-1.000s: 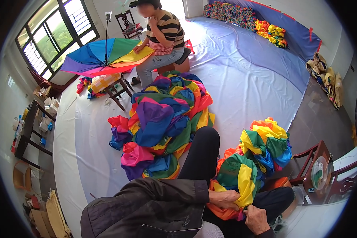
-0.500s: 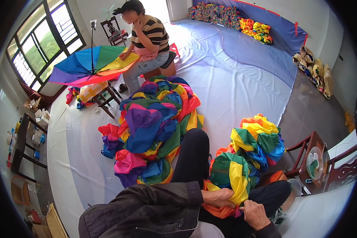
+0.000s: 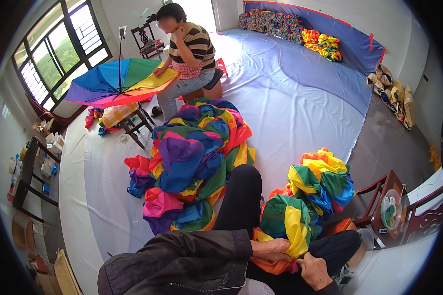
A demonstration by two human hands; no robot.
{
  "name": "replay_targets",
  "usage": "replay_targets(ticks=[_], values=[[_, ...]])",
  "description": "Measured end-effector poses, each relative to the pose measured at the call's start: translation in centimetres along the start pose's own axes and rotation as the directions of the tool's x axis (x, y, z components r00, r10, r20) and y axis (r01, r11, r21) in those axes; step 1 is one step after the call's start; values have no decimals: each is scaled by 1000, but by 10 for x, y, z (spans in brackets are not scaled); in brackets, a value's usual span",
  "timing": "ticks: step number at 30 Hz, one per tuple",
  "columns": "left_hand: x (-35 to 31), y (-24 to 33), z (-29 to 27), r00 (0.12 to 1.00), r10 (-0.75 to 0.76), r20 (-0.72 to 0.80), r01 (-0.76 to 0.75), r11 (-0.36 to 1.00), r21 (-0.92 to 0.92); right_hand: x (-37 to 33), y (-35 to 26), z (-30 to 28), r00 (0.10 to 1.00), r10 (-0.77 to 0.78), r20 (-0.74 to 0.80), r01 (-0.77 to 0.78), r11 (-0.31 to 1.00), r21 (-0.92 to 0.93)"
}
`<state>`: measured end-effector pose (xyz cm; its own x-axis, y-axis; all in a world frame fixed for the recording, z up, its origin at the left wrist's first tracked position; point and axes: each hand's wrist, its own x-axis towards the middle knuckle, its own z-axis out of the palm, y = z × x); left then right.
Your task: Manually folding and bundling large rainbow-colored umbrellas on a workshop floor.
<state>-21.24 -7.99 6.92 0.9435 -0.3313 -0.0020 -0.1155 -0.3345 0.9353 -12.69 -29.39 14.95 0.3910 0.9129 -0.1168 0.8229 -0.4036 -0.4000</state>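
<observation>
Green, yellow and orange cloth (image 3: 295,225) lies bunched against our right leg (image 3: 340,247). Our right hand (image 3: 314,271) pinches its lower edge; our left hand (image 3: 273,249) curls against it, though we cannot tell whether it grips. Ahead sits a rainbow heap (image 3: 179,147); beyond, a seated person (image 3: 194,46) touches an open umbrella (image 3: 101,74).

The held cloth (image 3: 286,223) is panelled — green, yellow and orange.
</observation>
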Motion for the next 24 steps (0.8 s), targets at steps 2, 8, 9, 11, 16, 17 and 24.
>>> replay_targets(ticks=[2, 8, 9, 11, 16, 17, 24], values=[[1, 9, -7, 998, -56, 35, 55, 998, 18, 1, 4, -1, 998, -55, -5, 55, 998, -31], [0, 1, 1, 995, -65, 73, 65, 998, 0, -2, 12, 5, 986, -164, 42, 165, 986, -30], [1, -10, 8, 998, -34, 53, 34, 999, -1, -2, 13, 7, 985, -168, 44, 169, 985, -30], [2, -26, 20, 1000, 26, 14, -26, 1000, 0, -1, 14, 10, 988, -102, 117, 101, 995, 18], [3, -31, 25, 994, 105, -22, -104, 994, 38, 3, 2, 3, 889, 240, 391, -418, 773, 477], [2, -30, 24, 997, 79, -11, -79, 996, 31, 2, 4, 7, 889, 239, 391, -417, 774, 476], [0, -3, 2, 999, -35, 30, 35, 999, -12, 0, 2, 6, 998, -45, -32, 44, 999, -20]])
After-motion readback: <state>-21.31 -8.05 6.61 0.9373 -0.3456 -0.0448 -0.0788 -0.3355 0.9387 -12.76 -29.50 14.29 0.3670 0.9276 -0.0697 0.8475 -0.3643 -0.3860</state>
